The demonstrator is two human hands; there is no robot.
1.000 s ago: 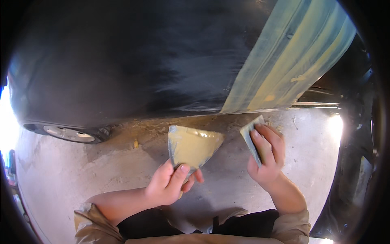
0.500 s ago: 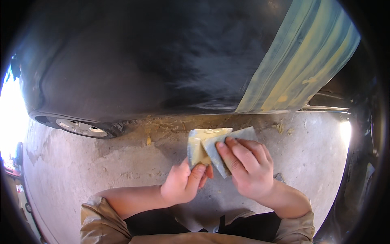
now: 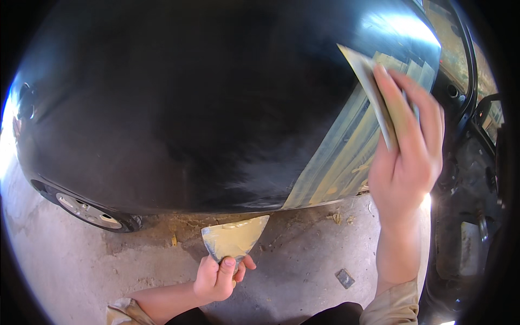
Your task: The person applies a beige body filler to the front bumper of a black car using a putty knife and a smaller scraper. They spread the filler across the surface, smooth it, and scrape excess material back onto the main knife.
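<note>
Low over the floor, my left hand (image 3: 216,279) is closed on a putty knife (image 3: 246,244), its wide triangular blade spread with beige filler (image 3: 230,233). The knife's handle is mostly hidden by my fingers. My right hand (image 3: 406,162) is raised at the right, slightly blurred, gripping a thin flat filler spreader (image 3: 369,89) tilted on edge. The spreader is in front of the streaked band of filler (image 3: 325,168) on the dark car panel (image 3: 189,108). Whether its edge touches the panel I cannot tell.
A car wheel (image 3: 89,211) shows at the lower left under the body. On the concrete floor (image 3: 303,249) lie a small dark rectangular block (image 3: 344,278) and a yellowish scrap (image 3: 174,240). The open door area (image 3: 466,244) of the car borders the right side.
My right hand has lifted the spreader off the putty knife and carried it up and right to the panel. The left hand with the knife is lower and further left in view, which has tilted up.
</note>
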